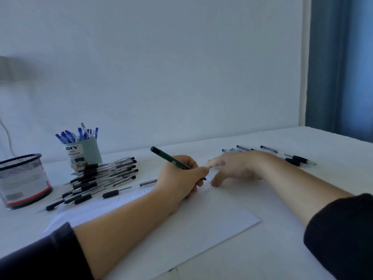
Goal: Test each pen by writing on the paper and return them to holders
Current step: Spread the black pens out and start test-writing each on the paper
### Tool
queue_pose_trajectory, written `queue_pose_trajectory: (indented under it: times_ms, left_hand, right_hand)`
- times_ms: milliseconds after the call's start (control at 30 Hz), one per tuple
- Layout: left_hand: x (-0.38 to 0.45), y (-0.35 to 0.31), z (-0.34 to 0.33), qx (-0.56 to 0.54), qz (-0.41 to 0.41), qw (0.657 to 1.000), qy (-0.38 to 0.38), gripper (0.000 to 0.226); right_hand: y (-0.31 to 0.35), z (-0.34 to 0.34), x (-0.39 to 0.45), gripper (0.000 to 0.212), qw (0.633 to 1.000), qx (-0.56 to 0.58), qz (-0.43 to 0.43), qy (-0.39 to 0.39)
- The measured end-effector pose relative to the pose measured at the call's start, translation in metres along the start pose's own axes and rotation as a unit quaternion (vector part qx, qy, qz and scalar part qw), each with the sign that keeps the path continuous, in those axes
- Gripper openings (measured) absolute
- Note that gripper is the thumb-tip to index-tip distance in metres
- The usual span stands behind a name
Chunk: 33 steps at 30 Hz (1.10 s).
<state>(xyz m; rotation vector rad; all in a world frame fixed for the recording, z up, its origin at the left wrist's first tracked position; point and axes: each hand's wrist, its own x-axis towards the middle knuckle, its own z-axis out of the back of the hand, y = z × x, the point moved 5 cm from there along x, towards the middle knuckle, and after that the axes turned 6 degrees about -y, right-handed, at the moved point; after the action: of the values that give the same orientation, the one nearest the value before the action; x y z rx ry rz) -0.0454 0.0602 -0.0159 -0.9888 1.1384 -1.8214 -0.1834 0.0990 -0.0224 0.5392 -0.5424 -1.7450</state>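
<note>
While the left hand (pixel 181 178) gripped a black pen (pixel 171 158) with curled fingers, its tip sat on the paper (pixel 181 235) near the sheet's far edge. The right hand (pixel 236 168) lay beside it, fingers relaxed and spread, fingertips pressing the sheet down. A short, light stroke would probably have been enough to prove the ink, with the sheet kept pinned so it could not slide. Untested-looking black pens (pixel 105 176) lay heaped left of the paper, before a teal holder (pixel 84 154) of blue pens and a mesh holder (pixel 22 178). More pens (pixel 268 148) lay scattered beyond the right hand.
</note>
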Motion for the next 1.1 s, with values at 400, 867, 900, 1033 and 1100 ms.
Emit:
queue_pose_trajectory:
  times_ms: [400, 867, 900, 1033, 1100]
  left_hand:
    - [0.0011, -0.0001, -0.0007, 0.082, -0.031, 0.996, -0.015, 0.020]
    - [0.0038, 0.0011, -0.0035, 0.111, -0.064, 0.991, -0.025, 0.025]
    - [0.0041, 0.0014, -0.0031, 0.111, -0.064, 0.991, -0.027, 0.025]
    - [0.0013, 0.0010, -0.0031, 0.103, -0.065, 0.992, -0.018, 0.017]
    - [0.0007, 0.0007, -0.0038, 0.105, -0.069, 0.992, -0.016, 0.016]
  right_hand:
    - [-0.0007, -0.0018, -0.0007, 0.055, 1.000, 0.004, 0.001, -0.010]
    - [0.0033, -0.0026, -0.0060, 0.053, 1.000, 0.001, 0.001, -0.011]
    - [0.0031, -0.0025, -0.0062, 0.053, 1.000, 0.000, 0.000, -0.013]
    - [0.0026, -0.0021, -0.0067, 0.054, 1.000, -0.001, -0.003, -0.014]
    - [0.0033, -0.0022, -0.0068, 0.054, 1.000, -0.001, -0.003, -0.014]
